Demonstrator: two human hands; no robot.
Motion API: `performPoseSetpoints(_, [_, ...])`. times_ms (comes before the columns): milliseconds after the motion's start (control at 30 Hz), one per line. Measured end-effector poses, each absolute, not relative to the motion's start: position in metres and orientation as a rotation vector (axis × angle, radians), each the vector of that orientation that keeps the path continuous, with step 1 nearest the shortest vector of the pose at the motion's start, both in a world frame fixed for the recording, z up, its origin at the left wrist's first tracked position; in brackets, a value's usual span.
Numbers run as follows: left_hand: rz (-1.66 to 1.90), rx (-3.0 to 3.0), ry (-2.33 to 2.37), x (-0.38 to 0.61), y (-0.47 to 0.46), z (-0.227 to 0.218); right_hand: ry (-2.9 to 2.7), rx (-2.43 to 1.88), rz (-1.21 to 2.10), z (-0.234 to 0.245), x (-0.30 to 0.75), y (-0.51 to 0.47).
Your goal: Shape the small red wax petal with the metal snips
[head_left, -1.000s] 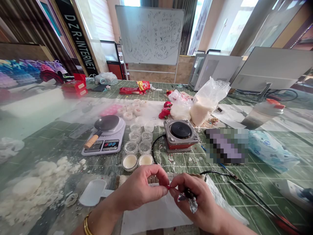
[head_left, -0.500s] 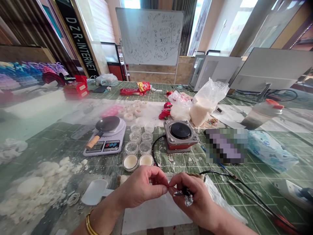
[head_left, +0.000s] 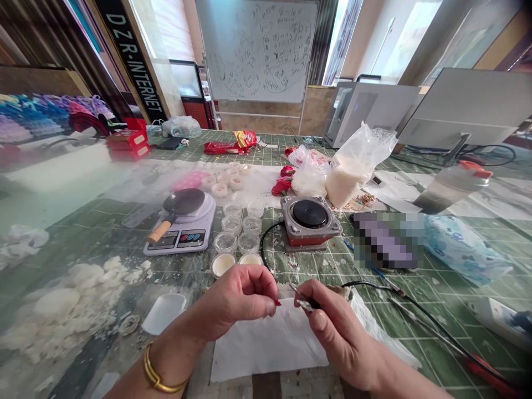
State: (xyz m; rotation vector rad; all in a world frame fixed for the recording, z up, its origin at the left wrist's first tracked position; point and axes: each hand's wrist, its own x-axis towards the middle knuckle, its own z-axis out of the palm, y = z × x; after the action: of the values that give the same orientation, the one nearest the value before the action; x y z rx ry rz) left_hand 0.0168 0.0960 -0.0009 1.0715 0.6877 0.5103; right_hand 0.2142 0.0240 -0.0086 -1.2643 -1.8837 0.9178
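Note:
My left hand (head_left: 233, 302), with a gold bangle (head_left: 160, 382) on its wrist, pinches a tiny red piece (head_left: 277, 303) between thumb and fingertips. My right hand (head_left: 341, 335) is closed around a small thin object with a crumpled silvery part (head_left: 305, 305); most of it is hidden in the fingers, so its kind is unclear. A small gap separates the two hands. Both are above a sheet of white paper (head_left: 266, 352). Just beyond my left hand stand two small jars of cream-coloured wax (head_left: 223, 262), with several clear lidded or unfilled jars (head_left: 231, 224) behind.
A small pan (head_left: 184, 201) rests on a kitchen scale (head_left: 199, 238). To its right is a hot plate (head_left: 310, 213) with a black cable. White wax lumps (head_left: 56, 305) lie at left. Red roses (head_left: 282, 183), a bag of pale granules (head_left: 344, 180) and a tissue pack (head_left: 465, 249) stand farther off.
My hands, which met at the fingertips, have moved apart. The red piece now shows at my left fingertips. My right thumb has dropped lower, and the view has tilted slightly downward.

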Motion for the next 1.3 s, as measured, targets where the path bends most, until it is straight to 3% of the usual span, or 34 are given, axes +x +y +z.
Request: performPoseSetpoints(1300, [0.470, 1.133, 0.591, 0.012, 0.097, -0.006, -2.212, -1.354, 0.786, -0.018, 0.207, 0.024])
